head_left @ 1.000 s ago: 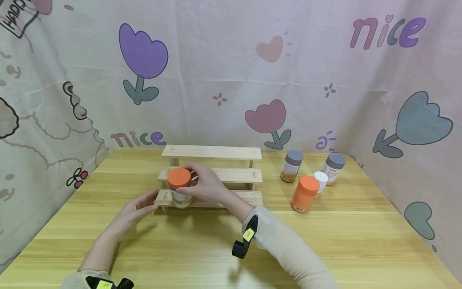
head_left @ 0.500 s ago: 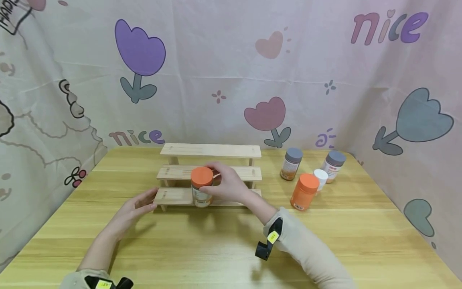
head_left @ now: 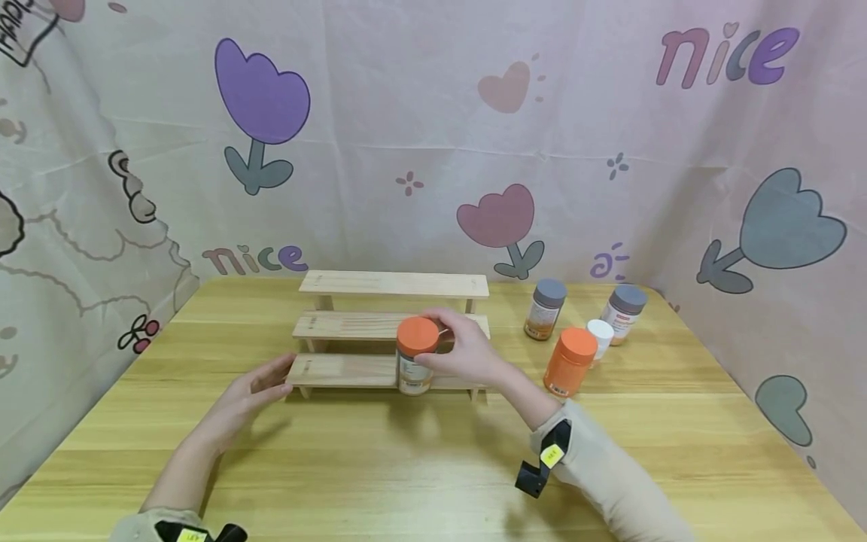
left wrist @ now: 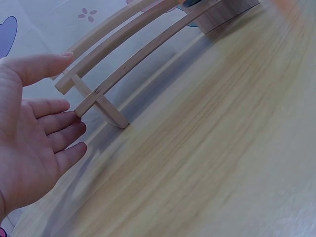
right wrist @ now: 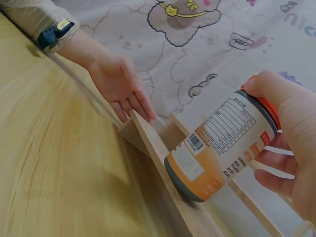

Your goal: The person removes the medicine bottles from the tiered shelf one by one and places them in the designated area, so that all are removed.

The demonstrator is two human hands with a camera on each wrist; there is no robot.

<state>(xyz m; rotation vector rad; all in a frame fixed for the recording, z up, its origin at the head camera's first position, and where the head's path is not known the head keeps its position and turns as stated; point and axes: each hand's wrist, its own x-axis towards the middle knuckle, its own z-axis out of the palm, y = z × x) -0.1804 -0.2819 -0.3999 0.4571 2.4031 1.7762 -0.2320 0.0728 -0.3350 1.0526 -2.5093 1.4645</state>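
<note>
My right hand [head_left: 467,352] grips a labelled bottle with an orange lid [head_left: 415,355] around its upper part, thumb at the front. In the right wrist view the base of that bottle [right wrist: 217,148] is right at the lowest board of a three-tier wooden rack [head_left: 339,369]. At the rack's left end my left hand [head_left: 247,395] has its fingers extended, fingertips touching the end of the lowest board. The left wrist view shows this hand [left wrist: 34,148] with palm turned inward and thumb apart from the fingers.
Right of the rack stand an orange bottle [head_left: 567,369], a small white-capped bottle [head_left: 600,337] and two grey-capped bottles, one nearer the rack [head_left: 544,312] and one farther right [head_left: 625,310]. A printed cloth [head_left: 379,113] hangs behind the wooden table [head_left: 379,467].
My right hand has moved the orange-lidded bottle rightward along the lowest board, from its left end to right of its middle. My left hand has stayed at the rack's end.
</note>
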